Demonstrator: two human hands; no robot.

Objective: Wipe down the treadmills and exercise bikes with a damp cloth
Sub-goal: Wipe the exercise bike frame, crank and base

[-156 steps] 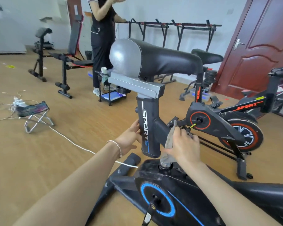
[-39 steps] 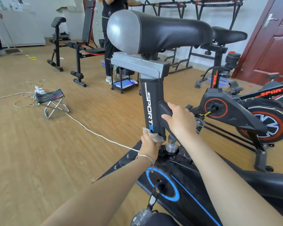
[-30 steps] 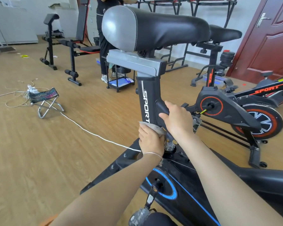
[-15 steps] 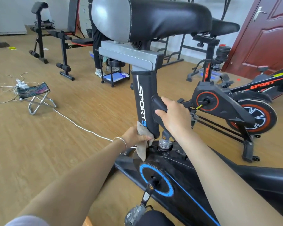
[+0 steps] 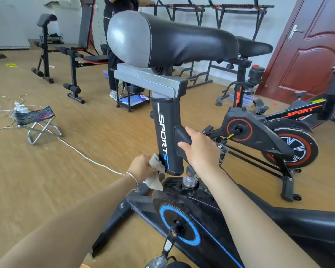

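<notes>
The left hand (image 5: 141, 167) pinches the cloth (image 5: 155, 165) and presses it on the left edge of the black seat post (image 5: 166, 132), right at the bottom end. A loose flap of cloth hangs down to the top of the blue bike (image 5: 182, 219). The right hand (image 5: 199, 149) is curled around the slanted bar (image 5: 182, 135) that comes off the post, so the two hands are close together, with the post between them.

To do this step well, I think the left hand should keep the cloth flat and push firmly, then rub up the post all the way to the gray bracket (image 5: 149, 82) under the seat (image 5: 172, 41). It should go round the back too, where dirt hides. The right hand should hold tight so the bike does not wobble. The hanging flap could catch on the knob (image 5: 190, 180) below, so it is better to bunch it up.

About five seconds back the cloth was in the right hand, by the slanted bar, and the left hand held the post. Now they have swapped jobs. One second back the cloth sat on the front of the post, just under the right hand. Now it is round on the left side and a bit lower.
</notes>
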